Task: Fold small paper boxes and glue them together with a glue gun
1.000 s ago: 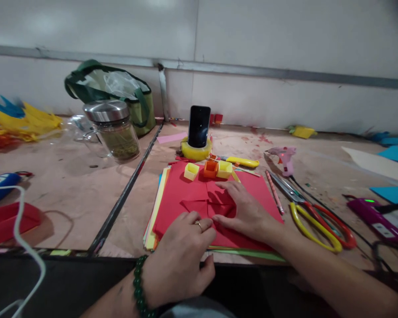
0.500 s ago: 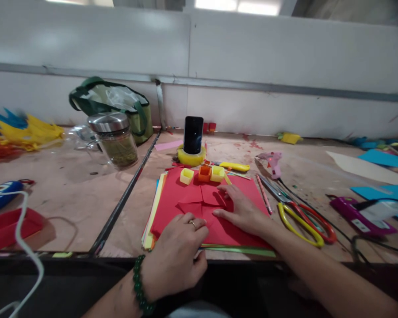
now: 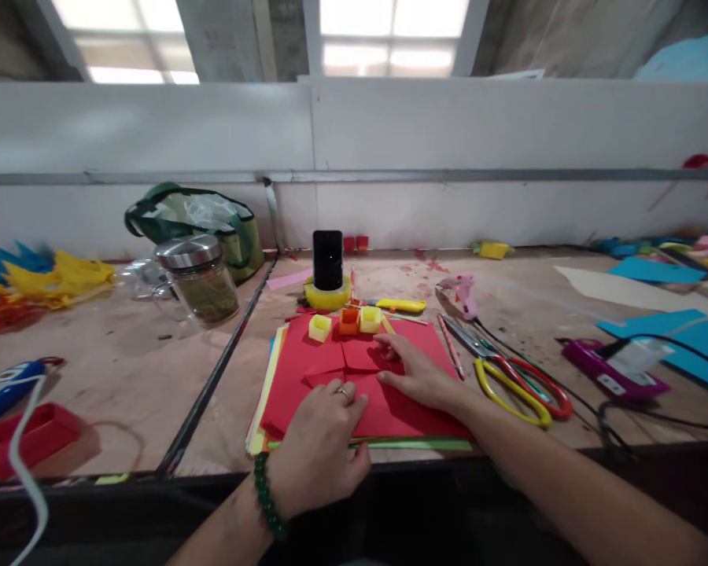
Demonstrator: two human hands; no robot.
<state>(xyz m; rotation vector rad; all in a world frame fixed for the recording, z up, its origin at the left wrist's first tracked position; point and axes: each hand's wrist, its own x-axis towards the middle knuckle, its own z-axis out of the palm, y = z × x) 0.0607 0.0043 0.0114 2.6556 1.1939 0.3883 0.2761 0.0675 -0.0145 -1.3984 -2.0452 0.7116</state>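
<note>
My view has tipped upward, with the right hand (image 3: 420, 377) spreading its fingers wide and the left hand (image 3: 323, 431) curled, grip unclear, probably to steady the folded red paper (image 3: 363, 358).

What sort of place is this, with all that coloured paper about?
Probably a craft workshop: a paper stack lies on a worn bench, with scissors and a glue gun nearby.

Room opening left, obstacles standing right
Bare tabletop (image 3: 246, 365) is stretching between the glass jar (image 3: 209, 299) and red paper (image 3: 363, 360); pencil (image 3: 451, 346), scissors (image 3: 488, 355) and glue gun (image 3: 466, 295) are obstructing the paper's right side.
</note>
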